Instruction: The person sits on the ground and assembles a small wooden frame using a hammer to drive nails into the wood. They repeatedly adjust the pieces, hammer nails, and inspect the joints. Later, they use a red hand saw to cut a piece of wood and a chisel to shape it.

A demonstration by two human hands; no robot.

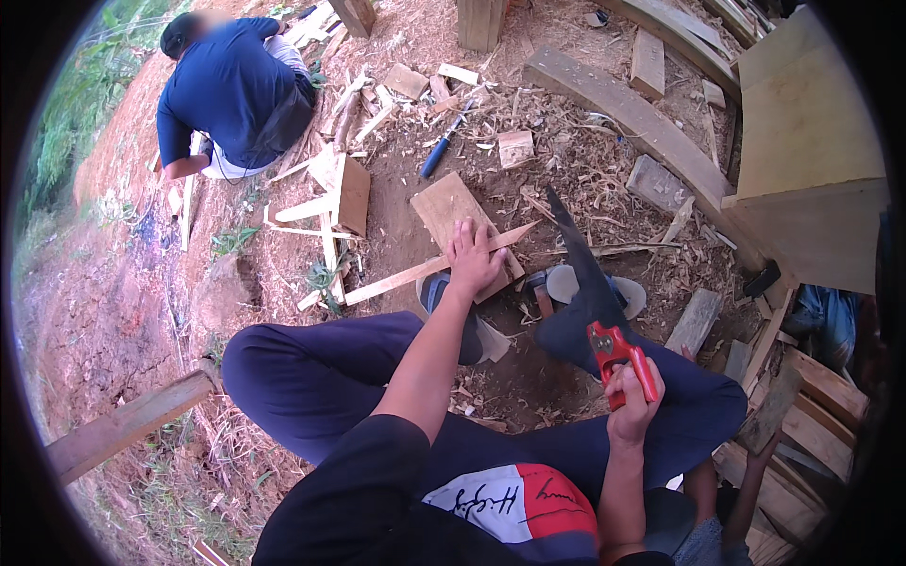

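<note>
My right hand [634, 404] is closed round the red handle [618, 354] of a handsaw. Its dark blade [578, 247] points up and away, apart from the wood. My left hand [475, 257] bears down on a long, pale wooden strip [406, 278], with fingers over it and the thumb to its right. Beneath the strip lies a flat wooden board [451, 208] on the ground between my feet. The strip's pointed right end reaches past the board, close to the saw blade. Its left end lies near some scrap wood.
A blue-handled tool [436, 157] lies beyond the board. A wooden block [353, 196] stands at left, and a long beam [623, 118] runs along the right. One person [231, 94] sits far left; another person's arm [746, 495] shows at lower right. Shavings litter the dirt.
</note>
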